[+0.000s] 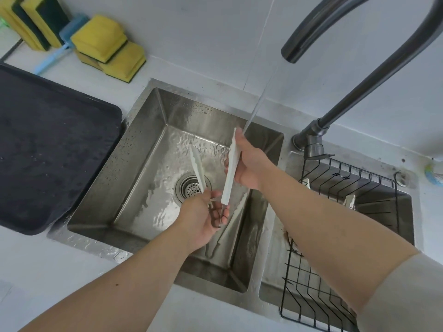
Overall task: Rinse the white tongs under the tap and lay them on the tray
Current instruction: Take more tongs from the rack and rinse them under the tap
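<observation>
The white tongs [230, 171] are held spread apart over the steel sink [148, 149]. My left hand [203, 219] grips their metal hinge end, low near the drain. My right hand [249, 164] holds the right arm of the tongs up near its tip. The other arm [197, 166] points up over the drain. Water runs from the dark grey tap [359, 37] in a thin stream [257, 101] that lands at my right hand and the tong tip. The dark tray [48, 144] lies to the left of the sink, wet and bare.
Yellow sponges [107, 44] and a blue brush [55, 53] sit on the counter behind the tray. A second basin on the right holds a black wire rack [335, 236] with white items in it. The tap base [309, 140] stands between the basins.
</observation>
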